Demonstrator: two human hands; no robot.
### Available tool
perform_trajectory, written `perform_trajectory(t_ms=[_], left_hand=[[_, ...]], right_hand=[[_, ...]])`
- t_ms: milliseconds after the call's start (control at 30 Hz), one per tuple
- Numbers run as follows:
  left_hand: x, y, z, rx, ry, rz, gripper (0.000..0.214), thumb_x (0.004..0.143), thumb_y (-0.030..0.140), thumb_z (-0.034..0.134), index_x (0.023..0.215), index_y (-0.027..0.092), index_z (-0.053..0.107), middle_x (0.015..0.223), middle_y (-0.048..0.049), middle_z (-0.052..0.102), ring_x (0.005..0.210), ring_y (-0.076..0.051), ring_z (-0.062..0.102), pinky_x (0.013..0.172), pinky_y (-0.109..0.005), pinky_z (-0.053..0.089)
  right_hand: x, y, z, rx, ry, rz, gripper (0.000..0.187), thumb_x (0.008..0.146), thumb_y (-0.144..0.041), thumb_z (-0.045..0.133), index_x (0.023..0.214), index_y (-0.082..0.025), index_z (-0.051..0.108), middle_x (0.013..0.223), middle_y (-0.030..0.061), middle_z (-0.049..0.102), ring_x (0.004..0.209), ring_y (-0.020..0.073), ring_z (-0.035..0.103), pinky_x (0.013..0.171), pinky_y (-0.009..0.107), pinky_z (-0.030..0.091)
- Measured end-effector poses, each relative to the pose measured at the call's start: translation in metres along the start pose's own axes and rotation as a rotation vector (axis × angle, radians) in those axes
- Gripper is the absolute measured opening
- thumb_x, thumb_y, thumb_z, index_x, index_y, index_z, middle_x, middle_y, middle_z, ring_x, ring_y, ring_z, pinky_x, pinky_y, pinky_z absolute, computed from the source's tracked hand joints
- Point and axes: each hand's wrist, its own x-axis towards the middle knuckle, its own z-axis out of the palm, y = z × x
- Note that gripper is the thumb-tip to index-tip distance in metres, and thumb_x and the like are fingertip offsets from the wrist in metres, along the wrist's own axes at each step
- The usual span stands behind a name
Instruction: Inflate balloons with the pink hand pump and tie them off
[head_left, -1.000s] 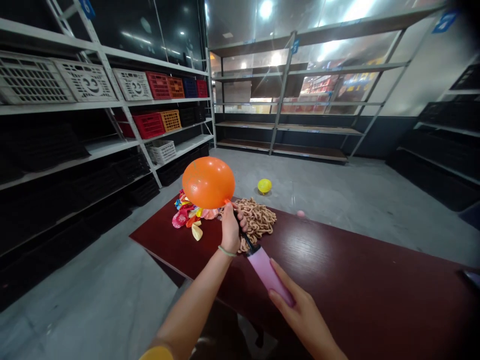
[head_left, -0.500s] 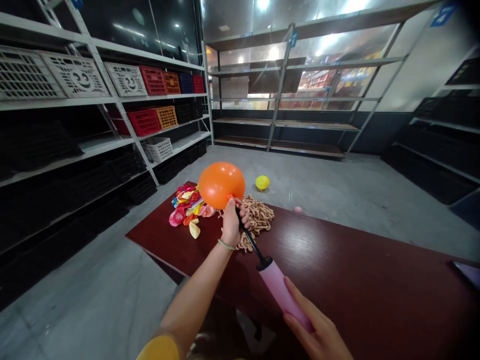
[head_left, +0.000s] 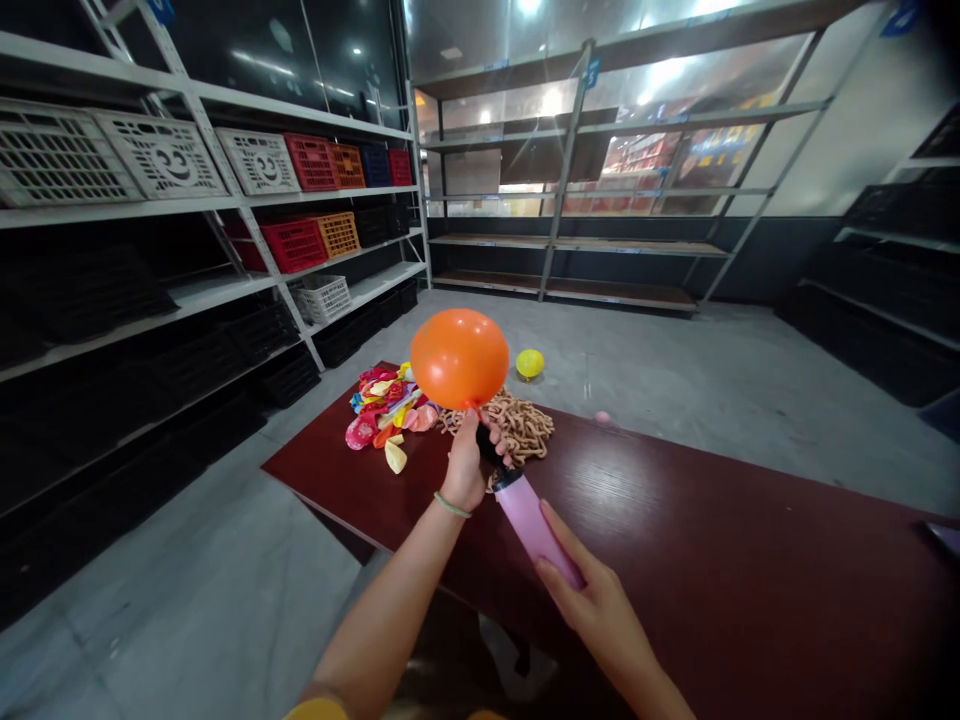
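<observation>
And there's the orange balloon (head_left: pixel 459 359), round and taut, hanging in the middle of the frame above the far end of the worktop; its neck is pinched onto the black nozzle (head_left: pixel 489 447) of a hand pump (head_left: pixel 531 525) by the left hand (head_left: pixel 466 465), fingers closed around both; the pump's pink barrel slants away from there, its long axis running from the balloon down to the right hand (head_left: pixel 592 612) at lower right; that hand cradles the barrel's lower end, thumb laid along it, so the hands sit apart, the left much nearer the balloon; a green band (head_left: pixel 451 505) circles the left wrist; on the dark red worktop (head_left: pixel 675 500), a heap of flat multicoloured balloons (head_left: pixel 382 410) lies just left of the hands, a tangle of tan looped strands (head_left: pixel 517 425) just beyond them; past the edge, a yellow balloon (head_left: pixel 529 363) sits on the concrete floor (head_left: pixel 712 380); plastic crates (head_left: pixel 259 162) line white shelving (head_left: pixel 127 212) at upper left.
</observation>
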Motion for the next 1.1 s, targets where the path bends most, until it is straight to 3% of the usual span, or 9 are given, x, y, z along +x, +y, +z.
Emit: perform_trajectory(t_ms=[200,367,467,600,800,933,1100], left_hand=[[0.010,0.006,0.004,-0.080,0.050,0.029,0.031,0.088,0.044,0.065,0.083,0.021,0.045,0.062,0.0068,0.036,0.045,-0.006,0.037,0.040,-0.019,0.033],[0.019,0.021,0.015,-0.040,0.091,0.147,0.028,0.093,0.040,0.059,0.081,0.021,0.043,0.060,0.0075,0.032,0.041,-0.006,0.033,0.037,-0.018,0.028],[0.020,0.027,0.021,0.009,0.100,0.196,0.029,0.092,0.042,0.059,0.081,0.021,0.043,0.059,0.0076,0.033,0.041,-0.006,0.033,0.036,-0.018,0.027],[0.014,0.025,0.025,0.034,0.080,0.203,0.034,0.090,0.048,0.061,0.080,0.021,0.043,0.059,0.0076,0.035,0.041,-0.005,0.034,0.036,-0.017,0.030],[0.005,0.010,0.013,0.085,0.098,0.189,0.036,0.089,0.051,0.060,0.082,0.021,0.042,0.059,0.0077,0.037,0.041,-0.005,0.036,0.037,-0.015,0.030],[0.008,0.012,0.007,0.131,0.137,0.214,0.035,0.089,0.052,0.060,0.083,0.022,0.043,0.057,0.0081,0.038,0.039,-0.005,0.036,0.035,-0.015,0.027],[0.019,0.026,0.009,0.129,0.138,0.273,0.031,0.089,0.049,0.059,0.086,0.022,0.044,0.057,0.0087,0.037,0.037,-0.005,0.035,0.034,-0.016,0.028]], right_hand=[[-0.030,0.031,-0.015,-0.148,-0.044,-0.080,0.059,0.095,-0.043,0.054,0.150,-0.030,0.041,0.150,0.0033,0.049,0.135,0.0237,0.050,0.110,0.035,0.043],[-0.055,0.051,-0.030,-0.197,-0.044,-0.159,0.060,0.094,-0.038,0.058,0.151,-0.031,0.039,0.150,0.0021,0.050,0.134,0.0230,0.052,0.107,0.031,0.045],[-0.050,0.047,-0.030,-0.182,-0.045,-0.136,0.061,0.094,-0.039,0.058,0.151,-0.031,0.038,0.150,0.0014,0.049,0.135,0.0235,0.050,0.109,0.032,0.044],[-0.022,0.023,-0.019,-0.110,-0.056,-0.059,0.061,0.094,-0.045,0.056,0.151,-0.030,0.040,0.151,0.0017,0.048,0.136,0.0250,0.048,0.111,0.038,0.042],[0.011,-0.007,0.003,-0.020,-0.038,-0.079,0.061,0.093,-0.045,0.055,0.150,-0.029,0.040,0.152,0.0025,0.045,0.139,0.0251,0.045,0.114,0.043,0.037],[0.001,0.005,0.002,-0.118,-0.074,-0.126,0.061,0.095,-0.041,0.054,0.152,-0.028,0.038,0.151,0.0047,0.048,0.137,0.0246,0.047,0.111,0.039,0.042],[-0.033,0.036,-0.020,-0.254,-0.049,-0.220,0.060,0.095,-0.037,0.057,0.152,-0.034,0.037,0.147,0.0014,0.053,0.130,0.0221,0.056,0.104,0.030,0.049]])
